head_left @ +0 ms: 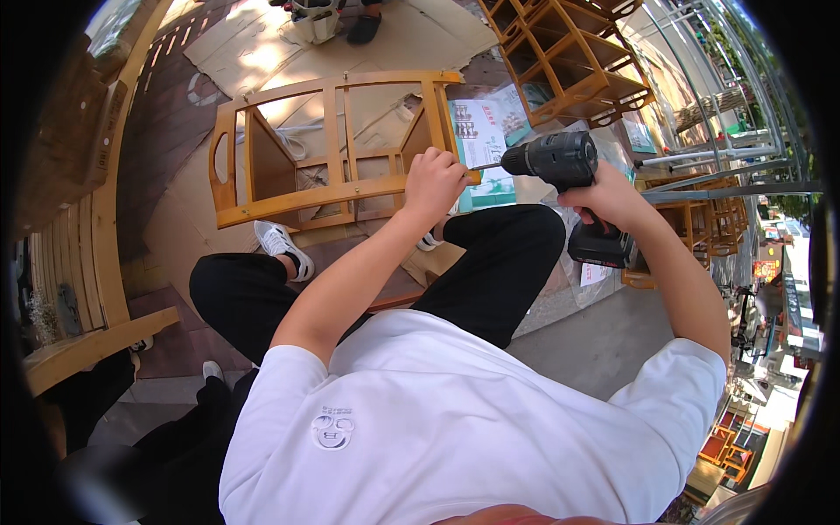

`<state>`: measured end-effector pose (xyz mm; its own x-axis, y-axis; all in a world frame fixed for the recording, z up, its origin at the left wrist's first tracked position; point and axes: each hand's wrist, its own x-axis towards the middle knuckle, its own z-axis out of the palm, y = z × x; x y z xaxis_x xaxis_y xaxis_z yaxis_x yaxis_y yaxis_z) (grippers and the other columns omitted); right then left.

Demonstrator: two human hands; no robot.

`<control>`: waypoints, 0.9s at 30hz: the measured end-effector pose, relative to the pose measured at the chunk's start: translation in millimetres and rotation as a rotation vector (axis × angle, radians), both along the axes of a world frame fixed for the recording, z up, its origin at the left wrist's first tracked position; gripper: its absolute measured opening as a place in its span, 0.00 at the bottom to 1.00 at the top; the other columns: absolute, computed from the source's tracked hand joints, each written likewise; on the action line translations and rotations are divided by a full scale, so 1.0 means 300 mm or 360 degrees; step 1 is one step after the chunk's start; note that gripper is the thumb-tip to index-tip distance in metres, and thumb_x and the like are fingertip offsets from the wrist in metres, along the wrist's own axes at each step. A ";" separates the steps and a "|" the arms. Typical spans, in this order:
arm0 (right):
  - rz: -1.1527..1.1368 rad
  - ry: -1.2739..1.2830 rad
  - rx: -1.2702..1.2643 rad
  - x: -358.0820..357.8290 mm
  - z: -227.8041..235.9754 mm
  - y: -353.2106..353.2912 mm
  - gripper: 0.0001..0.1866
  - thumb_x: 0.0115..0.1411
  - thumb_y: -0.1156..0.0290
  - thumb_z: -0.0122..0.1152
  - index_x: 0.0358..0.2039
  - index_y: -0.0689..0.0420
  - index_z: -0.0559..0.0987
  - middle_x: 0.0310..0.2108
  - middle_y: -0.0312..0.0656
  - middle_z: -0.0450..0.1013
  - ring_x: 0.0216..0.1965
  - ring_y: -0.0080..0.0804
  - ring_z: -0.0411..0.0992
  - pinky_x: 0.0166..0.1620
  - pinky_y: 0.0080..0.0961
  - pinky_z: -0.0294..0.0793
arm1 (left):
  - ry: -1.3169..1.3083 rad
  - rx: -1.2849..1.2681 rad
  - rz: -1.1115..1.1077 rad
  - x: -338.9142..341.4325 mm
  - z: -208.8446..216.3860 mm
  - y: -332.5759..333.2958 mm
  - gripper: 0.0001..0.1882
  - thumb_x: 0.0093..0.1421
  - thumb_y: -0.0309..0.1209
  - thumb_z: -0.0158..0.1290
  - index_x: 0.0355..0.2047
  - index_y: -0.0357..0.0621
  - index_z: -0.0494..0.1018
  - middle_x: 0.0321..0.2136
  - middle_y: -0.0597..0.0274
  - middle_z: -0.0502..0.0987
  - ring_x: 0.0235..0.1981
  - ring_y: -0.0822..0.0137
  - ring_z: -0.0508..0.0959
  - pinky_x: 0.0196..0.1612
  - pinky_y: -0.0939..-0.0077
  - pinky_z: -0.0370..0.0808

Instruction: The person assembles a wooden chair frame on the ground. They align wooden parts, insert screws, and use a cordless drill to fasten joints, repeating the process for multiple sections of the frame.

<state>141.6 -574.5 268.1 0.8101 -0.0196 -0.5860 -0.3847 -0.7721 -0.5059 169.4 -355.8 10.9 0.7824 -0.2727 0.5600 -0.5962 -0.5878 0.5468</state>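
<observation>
In front of me a light-brown wooden frame, open in the middle with upright side panels, rests on cardboard. My left hand is closed on the frame's near right corner, fingers bent over the rail. My right hand grips a black cordless drill by its handle, battery pack hanging below. The drill lies level and points left. Its long thin bit reaches the frame's end beside my left fingers; whether a screw is at the tip is too small to tell.
Cardboard sheets and printed papers cover the ground. Assembled wooden shelf units stand at the far right, near metal poles. A wooden bench is on the left. Another person's dark shoe shows at the top.
</observation>
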 end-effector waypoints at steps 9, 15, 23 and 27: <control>0.0058 0.0098 -0.0098 0.060 -0.018 0.025 0.07 0.49 0.74 0.68 0.27 0.60 0.78 0.18 0.35 0.71 0.16 0.23 0.69 0.21 0.25 0.67 | -0.0007 -0.0078 0.0040 -0.007 0.007 0.001 0.07 0.51 0.36 0.67 0.28 0.50 0.84 0.31 0.72 0.80 0.39 0.62 0.75 0.42 0.65 0.69; 0.0203 0.0095 -0.0202 0.077 -0.004 0.031 0.09 0.48 0.73 0.68 0.31 0.60 0.79 0.18 0.36 0.72 0.17 0.23 0.70 0.21 0.26 0.67 | 0.0003 -0.0108 0.0021 -0.014 0.012 0.001 0.07 0.51 0.36 0.67 0.28 0.49 0.84 0.31 0.71 0.80 0.39 0.62 0.75 0.42 0.64 0.69; 0.1618 -0.0102 -0.0982 0.251 0.069 0.211 0.21 0.43 0.76 0.70 0.42 0.58 0.83 0.33 0.50 0.81 0.35 0.46 0.81 0.42 0.35 0.82 | 0.0064 -0.0166 -0.0022 0.000 0.004 -0.001 0.08 0.50 0.36 0.68 0.27 0.48 0.84 0.30 0.69 0.80 0.40 0.60 0.75 0.45 0.62 0.69; 0.1952 -0.0235 -0.1197 0.280 0.072 0.301 0.22 0.42 0.77 0.71 0.42 0.57 0.84 0.33 0.49 0.82 0.37 0.45 0.81 0.42 0.37 0.83 | 0.0114 -0.0032 -0.0135 0.015 -0.002 0.036 0.10 0.50 0.35 0.68 0.33 0.49 0.84 0.34 0.69 0.79 0.43 0.60 0.74 0.49 0.61 0.69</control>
